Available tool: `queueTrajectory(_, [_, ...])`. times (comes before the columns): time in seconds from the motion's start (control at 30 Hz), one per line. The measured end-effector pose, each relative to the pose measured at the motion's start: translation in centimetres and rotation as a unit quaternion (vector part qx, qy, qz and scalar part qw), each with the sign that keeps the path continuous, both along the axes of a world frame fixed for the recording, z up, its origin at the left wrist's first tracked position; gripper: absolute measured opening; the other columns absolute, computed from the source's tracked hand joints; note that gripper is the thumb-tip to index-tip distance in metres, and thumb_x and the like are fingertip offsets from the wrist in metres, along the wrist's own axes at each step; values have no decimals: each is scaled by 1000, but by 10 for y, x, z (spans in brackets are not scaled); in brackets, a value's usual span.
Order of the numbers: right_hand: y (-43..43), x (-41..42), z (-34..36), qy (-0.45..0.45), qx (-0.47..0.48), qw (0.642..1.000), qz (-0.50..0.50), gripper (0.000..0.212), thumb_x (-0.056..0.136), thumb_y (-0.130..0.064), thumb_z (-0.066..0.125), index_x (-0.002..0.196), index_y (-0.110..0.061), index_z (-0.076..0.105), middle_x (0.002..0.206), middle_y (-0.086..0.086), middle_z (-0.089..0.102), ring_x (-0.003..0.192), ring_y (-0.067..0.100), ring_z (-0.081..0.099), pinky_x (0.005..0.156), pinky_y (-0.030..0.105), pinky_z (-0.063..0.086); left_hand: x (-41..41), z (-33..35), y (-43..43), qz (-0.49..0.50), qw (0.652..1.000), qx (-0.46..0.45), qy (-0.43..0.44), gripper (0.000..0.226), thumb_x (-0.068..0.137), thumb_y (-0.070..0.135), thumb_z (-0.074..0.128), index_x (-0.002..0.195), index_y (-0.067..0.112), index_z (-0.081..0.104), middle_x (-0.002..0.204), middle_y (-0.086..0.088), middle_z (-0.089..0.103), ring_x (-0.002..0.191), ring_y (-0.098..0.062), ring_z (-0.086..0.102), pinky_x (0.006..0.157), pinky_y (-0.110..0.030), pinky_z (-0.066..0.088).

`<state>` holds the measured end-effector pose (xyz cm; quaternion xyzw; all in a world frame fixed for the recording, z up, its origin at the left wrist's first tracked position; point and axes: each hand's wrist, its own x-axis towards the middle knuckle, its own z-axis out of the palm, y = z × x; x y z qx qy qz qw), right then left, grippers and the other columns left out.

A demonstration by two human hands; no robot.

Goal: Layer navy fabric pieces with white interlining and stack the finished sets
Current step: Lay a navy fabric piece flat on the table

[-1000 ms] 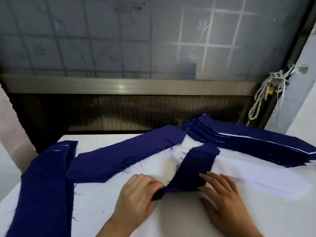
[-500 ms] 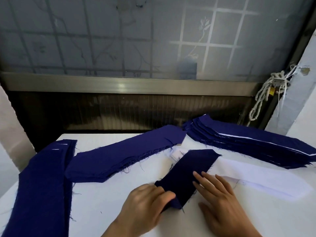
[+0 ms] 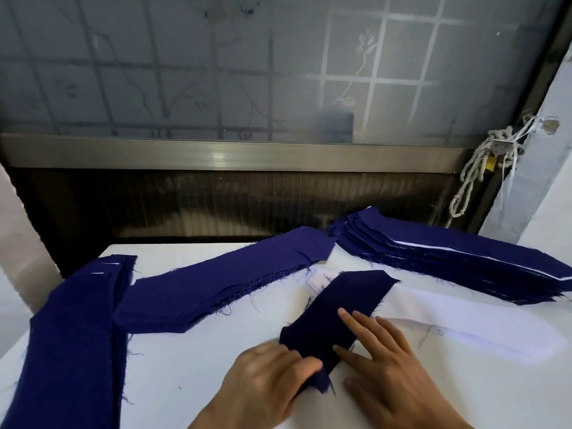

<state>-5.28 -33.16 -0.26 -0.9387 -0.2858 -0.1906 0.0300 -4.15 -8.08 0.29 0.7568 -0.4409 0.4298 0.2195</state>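
A short navy fabric piece lies slanted across the near end of a stack of white interlining strips. My left hand pinches the piece's near corner, fingers curled round its edge. My right hand lies flat with straight fingers, pressing the piece's right side. A tall stack of finished navy and white sets sits at the back right. A pile of navy pieces stretches across the middle.
The white table carries everything. Another long navy pile runs down the left edge. A dark wall and frosted window close the far side. A knotted rope hangs at the right corner.
The navy piece was lifted and folded between my hands; it has since been laid flat and slid slightly nearer over the interlining. My left hand moved right along its near end.
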Motion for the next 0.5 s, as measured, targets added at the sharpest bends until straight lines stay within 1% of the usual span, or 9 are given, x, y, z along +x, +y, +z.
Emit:
queueTrajectory(0.07, [1,-2,4,12,9,1000,-2,33,87,-47,54,116,-39,68,156,-3,33,141,17,36,107,37,30,0,-3,-2,-3,1000,-24,20,17,98,20,45,104,22,61,69,5,65,59,-11,56,59,-20,49])
queueTrajectory(0.13, [1,-6,9,22,47,999,-4,23,86,-43,57,101,-39,73,152,-5,39,137,15,42,105,33,33,2,-1,-1,23,985,-144,91,16,97,26,52,98,28,67,71,10,69,57,-3,57,56,-11,47])
queueTrajectory(0.2, [4,-11,11,8,76,997,16,18,86,-41,57,85,-36,74,148,-5,45,132,14,48,101,31,38,8,1,2,90,925,-318,190,10,92,26,64,89,35,64,63,11,67,45,-1,58,48,-6,42])
queueTrajectory(0.23, [8,-13,10,4,79,996,36,22,89,-42,54,82,-36,74,145,-4,48,129,14,50,99,31,41,13,-2,5,112,888,-379,234,17,91,24,70,84,36,61,58,10,65,42,-2,58,44,-6,40])
queueTrajectory(0.27, [14,-15,9,-3,68,997,42,32,93,-44,45,84,-37,75,142,-4,52,126,14,53,96,31,45,17,-7,8,126,863,-408,269,23,90,20,73,80,35,58,54,8,64,41,-6,59,42,-9,41])
queueTrajectory(0.3, [22,-17,7,-22,48,998,31,46,97,-48,32,91,-40,76,138,-5,56,124,12,56,93,30,50,22,-11,12,134,859,-405,283,26,89,18,74,78,34,56,52,7,63,40,-8,59,40,-12,42])
queueTrajectory(0.37, [45,-18,8,-5,36,999,-20,62,99,-54,11,113,-41,70,136,-11,56,125,7,54,91,26,53,26,-11,17,136,893,-348,250,24,90,22,73,80,35,55,59,15,64,44,-4,58,43,-11,41])
queueTrajectory(0.43, [61,-16,9,5,94,995,-10,42,95,-48,38,132,-39,56,148,-15,43,137,-1,36,102,23,40,25,-8,18,123,943,-254,176,11,92,28,66,90,34,56,69,27,61,51,2,54,50,-6,37])
queueTrajectory(0.5, [66,-10,10,-21,102,995,-10,52,72,-43,64,122,-45,51,150,-10,40,139,7,35,107,28,28,25,-10,19,105,972,-185,103,2,96,28,59,97,26,57,75,20,61,56,-3,51,53,-10,39])
